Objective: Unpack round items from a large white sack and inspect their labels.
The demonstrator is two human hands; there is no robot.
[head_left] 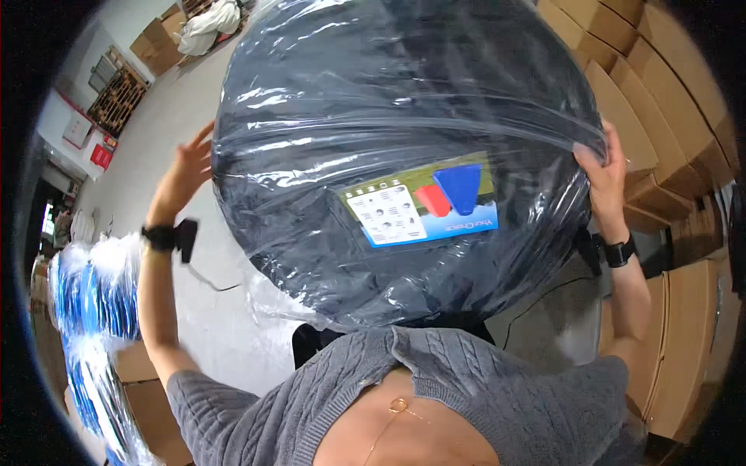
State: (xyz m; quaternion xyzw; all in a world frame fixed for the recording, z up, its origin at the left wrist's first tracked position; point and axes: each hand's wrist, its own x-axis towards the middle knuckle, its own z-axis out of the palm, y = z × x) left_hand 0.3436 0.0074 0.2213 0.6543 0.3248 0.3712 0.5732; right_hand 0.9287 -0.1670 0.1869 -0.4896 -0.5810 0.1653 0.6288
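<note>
A large round dark package [388,279] in clear plastic wrap fills the middle of the view in front of my body. A printed card [427,203] with small pictures and red and blue shapes lies under the plastic. My left hand [189,172] is at the package's left edge, its fingers apart and partly hidden where they meet the side. At the right edge, my right hand [606,172] grips the plastic wrap, thumb on top and the other fingers round the side. Each wrist wears a black strap with a small device.
Brown cardboard boxes [660,101] are stacked along the right. Blue plastic-wrapped bundles [93,299] stand at the left beside a carton [155,412]. Dark cables [536,299] run near the package. Wooden pallets [116,101] and a white sack [210,27] are farther back on the grey floor.
</note>
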